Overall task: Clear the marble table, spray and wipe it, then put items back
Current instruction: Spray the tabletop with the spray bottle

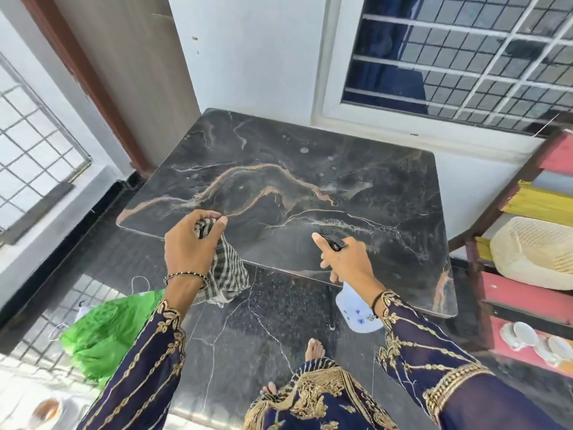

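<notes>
The dark marble table (279,169) with tan and white veins stands against the white wall, and small wet spots dot its far half. My left hand (189,243) grips a bunched green-and-white striped cloth (228,274) over the table's near left edge; the cloth hangs below my wrist. My right hand (344,259) holds a white spray bottle (356,308) with a black nozzle over the near edge, index finger stretched along the nozzle top. The bottle's body shows below my wrist.
A wooden rack with coloured slats (527,290) stands at the right, holding a cream woven basket (536,252) and small white dishes (527,336). A green bag (105,333) lies on the floor at the left. A barred window (465,57) is behind the table.
</notes>
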Available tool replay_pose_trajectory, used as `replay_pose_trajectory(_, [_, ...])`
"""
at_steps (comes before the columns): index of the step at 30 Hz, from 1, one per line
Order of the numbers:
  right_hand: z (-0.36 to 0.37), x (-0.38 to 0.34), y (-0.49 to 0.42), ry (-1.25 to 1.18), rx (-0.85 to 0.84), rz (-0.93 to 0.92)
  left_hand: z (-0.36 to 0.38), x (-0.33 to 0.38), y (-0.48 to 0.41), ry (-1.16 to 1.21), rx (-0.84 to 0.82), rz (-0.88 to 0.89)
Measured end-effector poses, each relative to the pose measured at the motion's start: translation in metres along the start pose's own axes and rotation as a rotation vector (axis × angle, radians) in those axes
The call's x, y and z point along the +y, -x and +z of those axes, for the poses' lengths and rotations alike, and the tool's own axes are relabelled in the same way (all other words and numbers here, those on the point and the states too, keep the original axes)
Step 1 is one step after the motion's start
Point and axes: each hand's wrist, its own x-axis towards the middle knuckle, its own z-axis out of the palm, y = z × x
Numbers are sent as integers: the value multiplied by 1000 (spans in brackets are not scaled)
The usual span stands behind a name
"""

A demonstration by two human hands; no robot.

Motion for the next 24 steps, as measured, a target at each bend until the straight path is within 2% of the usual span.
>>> replay_pose_trajectory(5, [13, -15, -19, 126, -11, 4, 4, 6, -11, 3, 25, -17])
replay_pose_trajectory(11, [-9, -8, -44, -195, 38, 38, 34, 34, -20, 3, -30, 13])
replay_pose_trajectory(16, [-68, 14, -79, -348, 64, 55, 108, 88, -27, 28, -158, 69])
replay_pose_trajectory(24, [-219, 87, -151, -512, 125, 47, 297, 228, -5, 60, -404, 129])
